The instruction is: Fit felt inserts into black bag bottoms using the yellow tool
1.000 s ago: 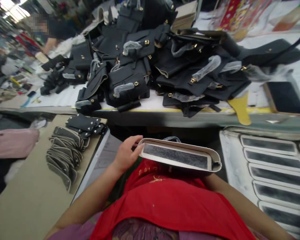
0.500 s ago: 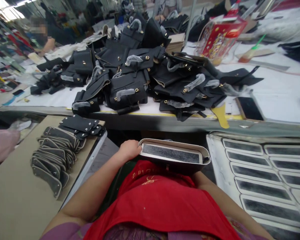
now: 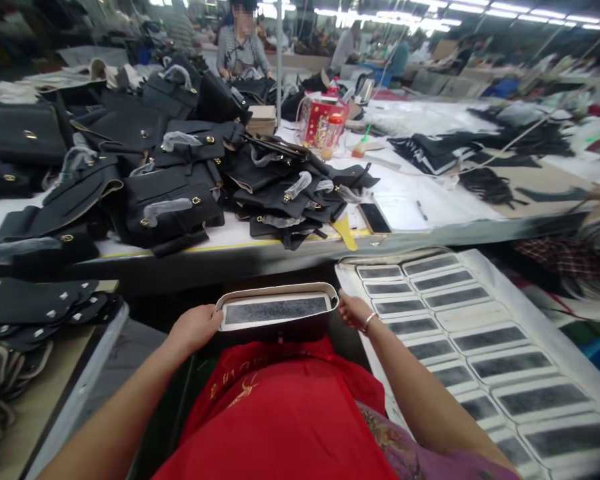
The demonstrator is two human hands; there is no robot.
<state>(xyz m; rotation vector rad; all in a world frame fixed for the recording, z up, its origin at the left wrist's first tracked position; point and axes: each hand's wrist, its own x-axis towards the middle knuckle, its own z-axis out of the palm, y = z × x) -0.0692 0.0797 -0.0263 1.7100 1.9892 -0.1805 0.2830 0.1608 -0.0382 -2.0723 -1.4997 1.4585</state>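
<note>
An unfinished black handbag body (image 3: pixel 280 331) rests upright in my lap against the red apron, its pale-edged opening facing up. Inside, a white panel with a dark grey strip (image 3: pixel 275 311) lies along the bottom. My left hand (image 3: pixel 197 327) is closed on the bag's left end, thumb at the rim. Close by the right end is my right hand (image 3: pixel 355 312), fingers curled together; whatever they may pinch is hidden. A bracelet circles that wrist. To its right, white panels with dark strips (image 3: pixel 510 368) lie in rows on a pale sheet.
Black handbags (image 3: pixel 165 187) with wrapped handles are heaped on the white worktable (image 3: pixel 405 200) ahead. A phone (image 3: pixel 375 218) and a yellow piece (image 3: pixel 345 233) lie near its edge. Black leather pieces (image 3: pixel 35 303) sit on a board at left. A person (image 3: pixel 243 47) works across the table.
The view has swung right, bringing more of the panels into sight. My right hand, hidden behind the bag before, now shows at its right end. My left hand still holds the bag.
</note>
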